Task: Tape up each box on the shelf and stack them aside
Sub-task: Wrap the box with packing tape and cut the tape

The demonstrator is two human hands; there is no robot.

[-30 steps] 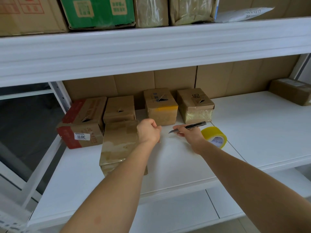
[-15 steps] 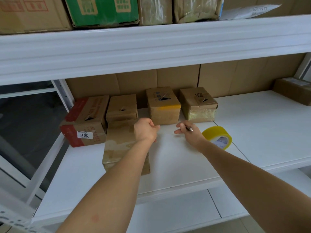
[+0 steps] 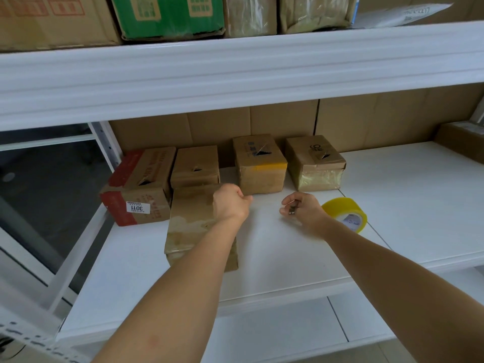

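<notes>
Four cardboard boxes with torn tops stand in a row at the back of the white shelf (image 3: 392, 195): a red-edged box (image 3: 136, 187), a small box (image 3: 195, 163), a yellow-striped box (image 3: 259, 163) and a clear-taped box (image 3: 314, 163). In front of them lies a taped box (image 3: 191, 226). My left hand (image 3: 230, 204) is a fist over that box's far right corner, with nothing visible in it. My right hand (image 3: 303, 210) curls round a dark pen-shaped cutter (image 3: 292, 212), of which only the end shows. A yellow tape roll (image 3: 345, 213) lies just right of that hand.
Another brown box (image 3: 461, 142) sits at the shelf's far right. The upper shelf (image 3: 235, 72) overhangs the work area and carries a green box (image 3: 167, 14) and other cartons. A white upright post (image 3: 104, 142) bounds the left side, and a lower shelf (image 3: 262, 334) lies below.
My right hand turned the cutter from lying flat and pointing left to tucked in the fingers, so most of it is hidden. The left fist stayed over the box corner.
</notes>
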